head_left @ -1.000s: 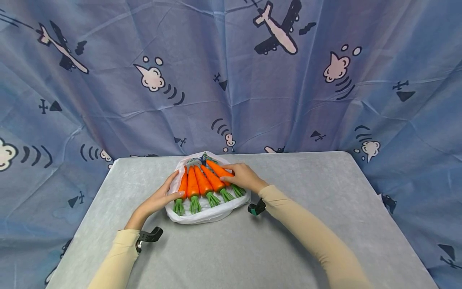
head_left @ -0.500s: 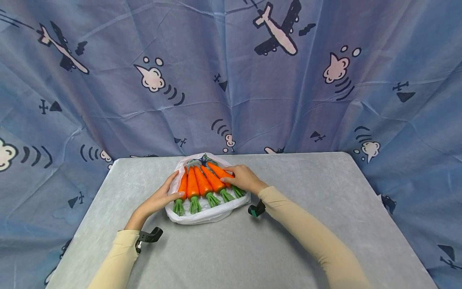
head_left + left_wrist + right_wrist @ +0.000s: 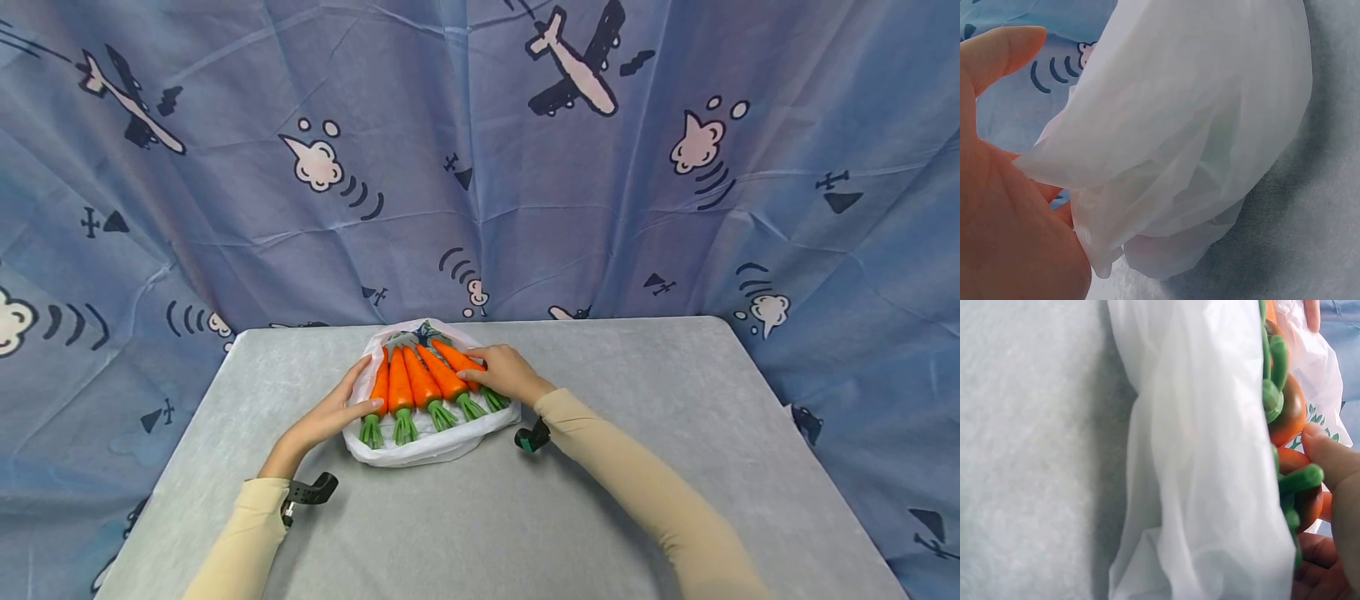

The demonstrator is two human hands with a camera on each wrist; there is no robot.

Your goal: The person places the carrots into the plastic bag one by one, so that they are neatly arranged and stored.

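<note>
Several orange carrots (image 3: 422, 379) with green tops lie side by side in a white plastic bag (image 3: 427, 454), tops toward the near edge. My left hand (image 3: 326, 417) rests along the bag's left side, fingers straight and thumb touching the leftmost carrot (image 3: 380, 388). The left wrist view shows its thumb extended beside the bag (image 3: 1172, 112), which partly hides the fingers. On the right, my right hand (image 3: 510, 372) grips the rightmost carrot (image 3: 452, 355) between thumb and fingers. The right wrist view shows the thumb near the carrots, behind the bag's raised near wall (image 3: 1204, 444).
The bag sits on a grey-white table (image 3: 600, 500), toward its far edge. Behind hangs a blue curtain (image 3: 480, 167) with airplane prints. Black straps with small devices circle both wrists.
Both hands stay in place on the bag and carrots. Only a very slight shift of the whole head view shows.
</note>
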